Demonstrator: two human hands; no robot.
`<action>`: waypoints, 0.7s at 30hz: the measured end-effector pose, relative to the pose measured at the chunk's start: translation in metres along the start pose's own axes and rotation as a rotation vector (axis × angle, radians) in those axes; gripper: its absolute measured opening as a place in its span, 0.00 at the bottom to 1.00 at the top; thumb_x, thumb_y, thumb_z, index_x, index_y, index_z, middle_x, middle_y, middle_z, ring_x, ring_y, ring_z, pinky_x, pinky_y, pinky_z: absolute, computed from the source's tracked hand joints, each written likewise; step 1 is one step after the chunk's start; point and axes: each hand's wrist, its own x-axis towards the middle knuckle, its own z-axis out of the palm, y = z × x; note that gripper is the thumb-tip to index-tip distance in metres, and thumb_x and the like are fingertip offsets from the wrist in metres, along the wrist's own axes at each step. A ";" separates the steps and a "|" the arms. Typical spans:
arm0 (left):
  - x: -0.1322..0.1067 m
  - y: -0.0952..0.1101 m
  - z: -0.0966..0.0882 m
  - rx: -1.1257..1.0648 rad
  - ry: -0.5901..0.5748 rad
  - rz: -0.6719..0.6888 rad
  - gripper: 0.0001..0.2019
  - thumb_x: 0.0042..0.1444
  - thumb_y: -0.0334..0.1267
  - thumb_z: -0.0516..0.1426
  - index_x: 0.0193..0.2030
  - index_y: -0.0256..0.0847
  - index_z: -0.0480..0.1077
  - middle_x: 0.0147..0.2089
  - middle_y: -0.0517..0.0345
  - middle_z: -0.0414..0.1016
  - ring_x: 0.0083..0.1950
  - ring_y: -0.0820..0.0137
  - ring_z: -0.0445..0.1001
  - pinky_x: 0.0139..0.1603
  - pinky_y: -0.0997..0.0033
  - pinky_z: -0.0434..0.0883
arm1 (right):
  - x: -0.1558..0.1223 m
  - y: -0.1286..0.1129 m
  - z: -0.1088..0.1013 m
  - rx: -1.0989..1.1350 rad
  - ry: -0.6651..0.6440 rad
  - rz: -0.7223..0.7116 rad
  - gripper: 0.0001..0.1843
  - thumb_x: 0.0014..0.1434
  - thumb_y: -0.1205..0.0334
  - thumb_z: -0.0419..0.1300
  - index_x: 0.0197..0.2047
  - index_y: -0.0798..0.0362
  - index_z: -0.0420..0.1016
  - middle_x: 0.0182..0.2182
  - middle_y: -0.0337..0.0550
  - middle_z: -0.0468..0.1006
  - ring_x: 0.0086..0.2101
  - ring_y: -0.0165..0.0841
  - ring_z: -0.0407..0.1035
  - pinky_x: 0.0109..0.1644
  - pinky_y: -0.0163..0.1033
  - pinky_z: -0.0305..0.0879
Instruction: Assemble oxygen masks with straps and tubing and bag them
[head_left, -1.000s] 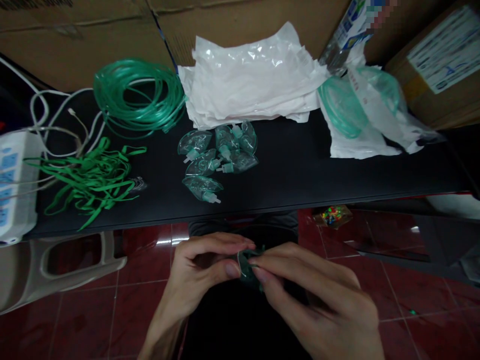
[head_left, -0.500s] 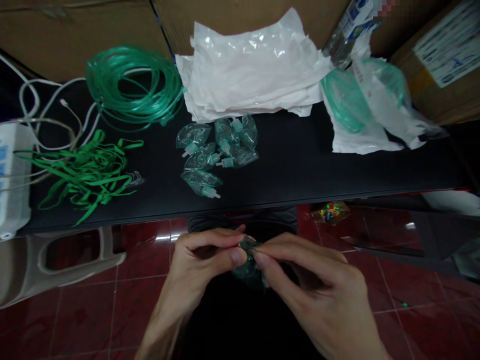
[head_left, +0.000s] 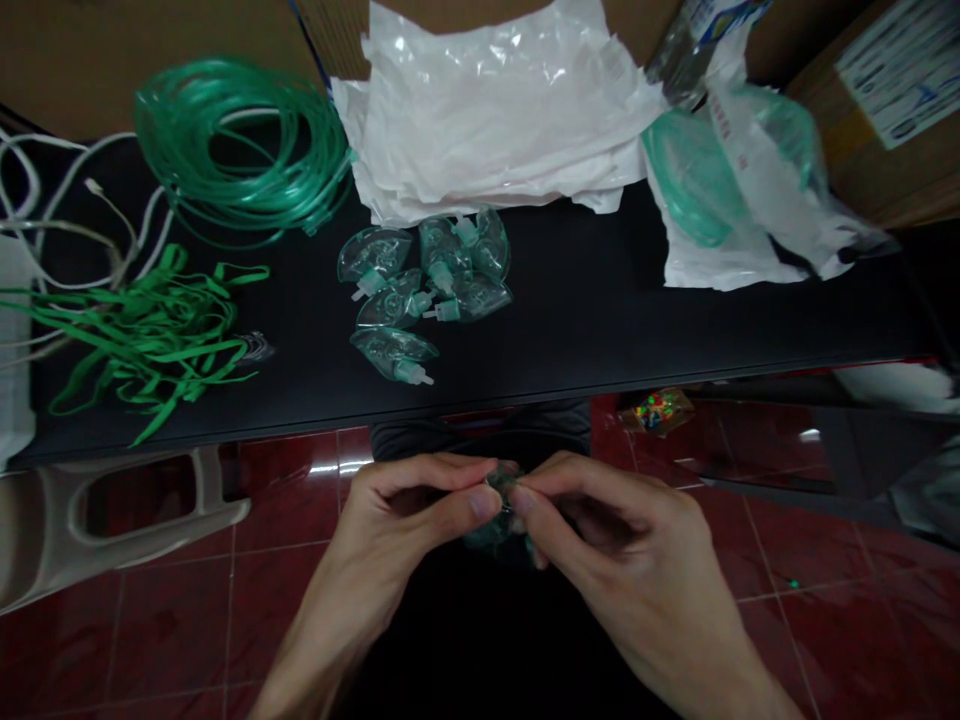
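Both of my hands meet over my lap, below the black table's front edge (head_left: 525, 395). My left hand (head_left: 409, 520) and my right hand (head_left: 607, 530) are closed, pinching a small clear green mask (head_left: 499, 520) between thumbs and fingertips. Most of the mask is hidden by my fingers. On the table above lie several more clear green masks (head_left: 420, 290) in a loose pile.
A coil of green tubing (head_left: 240, 150) lies at the back left, green elastic straps (head_left: 150, 335) in front of it, white cables at far left. White plastic bags (head_left: 495, 110) are stacked at the back, a filled bag (head_left: 735, 190) at right. A plastic stool (head_left: 112, 510) stands on the red tile floor.
My hands have risen slightly and the fingertips have drawn closer around the mask. The camera has tilted down a little, so the table items sit higher in view.
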 end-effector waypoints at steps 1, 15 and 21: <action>0.000 0.000 0.000 0.008 -0.009 -0.001 0.05 0.50 0.35 0.74 0.31 0.50 0.86 0.40 0.63 0.88 0.45 0.73 0.86 0.48 0.84 0.78 | 0.000 0.000 0.000 0.015 -0.003 0.020 0.10 0.60 0.67 0.66 0.26 0.51 0.81 0.20 0.32 0.76 0.22 0.24 0.68 0.26 0.28 0.64; -0.002 -0.003 0.002 -0.004 0.035 -0.057 0.04 0.50 0.38 0.74 0.32 0.49 0.86 0.38 0.60 0.88 0.41 0.71 0.85 0.41 0.81 0.77 | 0.004 0.000 -0.005 0.227 -0.169 0.302 0.14 0.63 0.56 0.66 0.28 0.55 0.81 0.20 0.37 0.74 0.24 0.27 0.66 0.27 0.32 0.63; -0.001 -0.004 0.002 -0.014 0.063 -0.093 0.06 0.50 0.39 0.74 0.30 0.44 0.83 0.35 0.60 0.86 0.38 0.71 0.82 0.42 0.77 0.75 | 0.001 0.000 -0.007 0.326 -0.203 0.339 0.11 0.63 0.58 0.69 0.30 0.55 0.82 0.22 0.35 0.75 0.25 0.26 0.67 0.31 0.31 0.64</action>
